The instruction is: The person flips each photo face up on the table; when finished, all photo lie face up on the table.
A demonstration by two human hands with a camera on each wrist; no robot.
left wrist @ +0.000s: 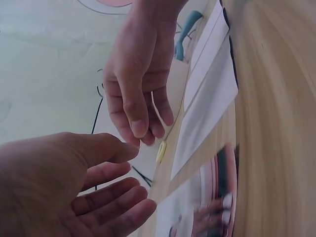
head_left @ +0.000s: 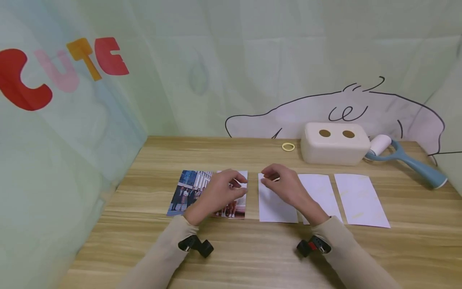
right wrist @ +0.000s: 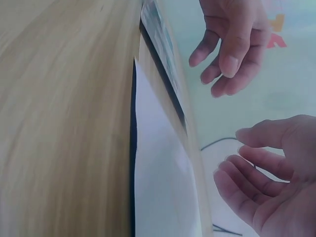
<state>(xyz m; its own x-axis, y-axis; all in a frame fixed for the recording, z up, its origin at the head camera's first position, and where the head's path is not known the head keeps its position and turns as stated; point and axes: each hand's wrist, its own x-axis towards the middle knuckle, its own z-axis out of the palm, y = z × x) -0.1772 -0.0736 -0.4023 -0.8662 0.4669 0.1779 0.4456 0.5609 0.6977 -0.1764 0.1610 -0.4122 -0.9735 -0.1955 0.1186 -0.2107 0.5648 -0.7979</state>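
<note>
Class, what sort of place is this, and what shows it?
Probably an indoor tabletop set up for an activity: a wood-grain table, a printed backdrop behind it, and photos and white sheets laid in a row.

Two hands (head_left: pixel 221 192), two printed photos (head_left: pixel 189 192), three white sheets (head_left: pixel 361 200), one yellow ring (head_left: pixel 288 150), one pale box (head_left: pixel 333 149) with two round holes (head_left: pixel 325 133), one blue-handled roller (head_left: pixel 398 154), two black wrist devices (head_left: pixel 193 243), one worktop (head_left: pixel 260 257) and four coloured letters (head_left: pixel 110 56).

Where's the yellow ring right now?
In the head view, the yellow ring lies on the table near its back edge, just left of the white box.
</note>
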